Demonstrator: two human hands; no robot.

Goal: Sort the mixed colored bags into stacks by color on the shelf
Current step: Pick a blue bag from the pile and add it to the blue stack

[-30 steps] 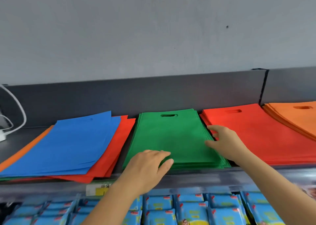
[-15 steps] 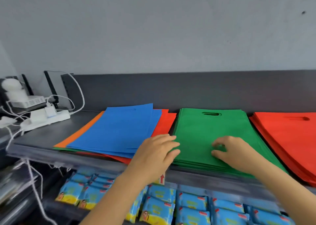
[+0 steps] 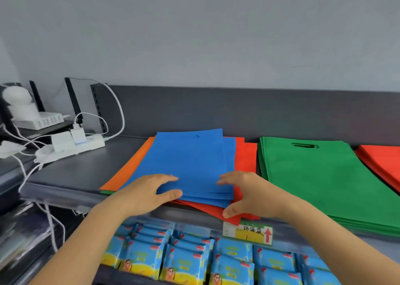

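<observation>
Plain pale grey wall (image 3: pixel 194 36) rises above a dark back panel (image 3: pixel 216 111).

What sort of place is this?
Probably a shop: a grey metal shelf with a yellow handwritten price tag, a stack of flat green fabric bags on it, and rows of identical blue packets below.

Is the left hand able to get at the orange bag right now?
Probably only its edge: the left hand lies right by the orange bag, whose left strip shows, but the blue bags cover the rest and likely come off first.
</observation>
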